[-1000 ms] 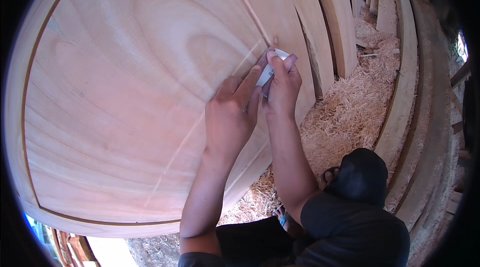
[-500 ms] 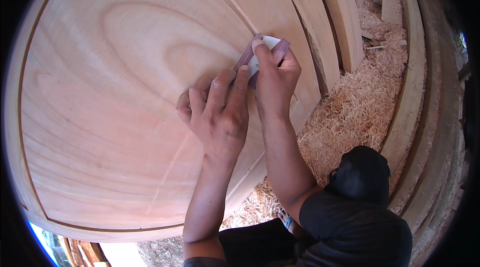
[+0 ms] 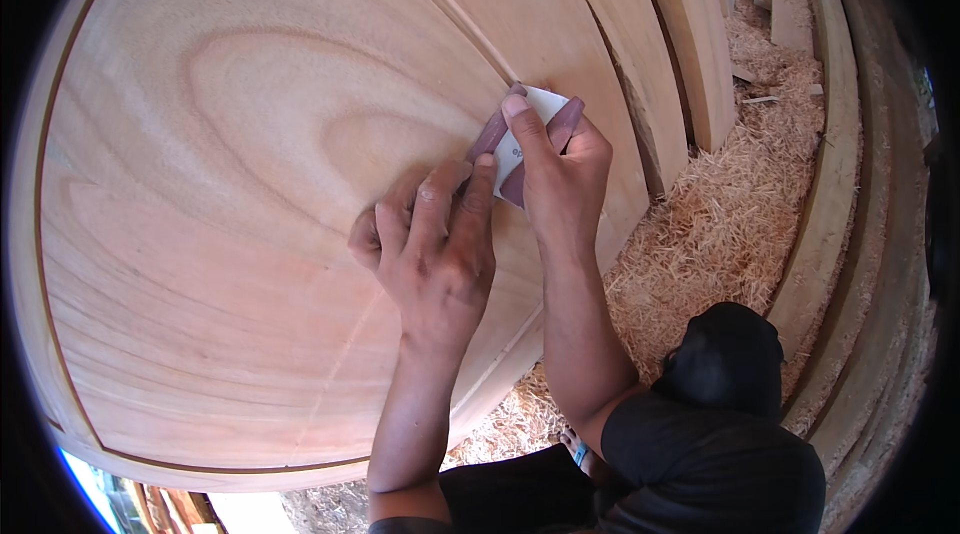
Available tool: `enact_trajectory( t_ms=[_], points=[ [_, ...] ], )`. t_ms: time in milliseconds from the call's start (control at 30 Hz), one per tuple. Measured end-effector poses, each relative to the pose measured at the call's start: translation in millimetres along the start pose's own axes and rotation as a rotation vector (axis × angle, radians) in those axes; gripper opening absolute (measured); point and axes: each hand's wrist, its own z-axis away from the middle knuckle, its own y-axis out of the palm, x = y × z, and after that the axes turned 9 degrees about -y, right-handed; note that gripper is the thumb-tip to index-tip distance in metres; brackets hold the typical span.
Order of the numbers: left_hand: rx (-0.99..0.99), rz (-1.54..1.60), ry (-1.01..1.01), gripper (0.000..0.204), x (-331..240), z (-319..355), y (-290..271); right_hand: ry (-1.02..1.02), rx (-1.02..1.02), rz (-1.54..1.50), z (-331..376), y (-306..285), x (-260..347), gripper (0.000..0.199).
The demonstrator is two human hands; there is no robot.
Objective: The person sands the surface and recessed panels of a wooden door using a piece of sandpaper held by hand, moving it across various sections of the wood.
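A folded piece of sandpaper [image 3: 546, 106], purplish brown with a white backing, lies against a broad, pale wooden panel [image 3: 230, 264]. My right hand [image 3: 568, 196] pinches it, thumb on top along the fold and the other fingers mostly hidden behind. Bent fingers of my left hand [image 3: 435, 259] press at the lower left edge of the sandpaper, the index fingertip touching it. The folded edge sits at the lower end of a narrow groove [image 3: 470, 29] that runs up and left across the panel.
Right of the panel stand curved wooden planks [image 3: 690, 44] with dark gaps between them. Wood shavings [image 3: 720, 224] cover the floor, and more long boards [image 3: 830, 164] lie beyond. A rounded black object [image 3: 725, 359] is near my right elbow.
Both hands and the sandpaper appear slightly lower in the picture, the right hand also a little further right. The whole view has shifted slightly. The grip looks unchanged.
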Motion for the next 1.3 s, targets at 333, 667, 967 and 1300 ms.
enact_trajectory(
  t_ms=[333,667,967,1300],
  points=[
    [0.030,0.047,0.018,0.028,5.8,1.5,-5.4,-0.046,-0.071,0.003,-0.3,10.9,-2.2,0.016],
    [0.229,0.170,0.048,0.028,28.4,-9.4,-55.2,-0.068,-0.085,-0.043,1.5,19.9,4.7,0.018],
    [0.038,0.190,0.009,0.027,69.9,-19.2,-96.7,-0.114,-0.077,-0.055,7.5,21.2,4.4,0.016],
    [-0.088,0.207,0.050,0.021,84.5,-18.9,-92.7,-0.136,-0.067,-0.020,15.4,20.2,1.1,0.018]
  ],
)
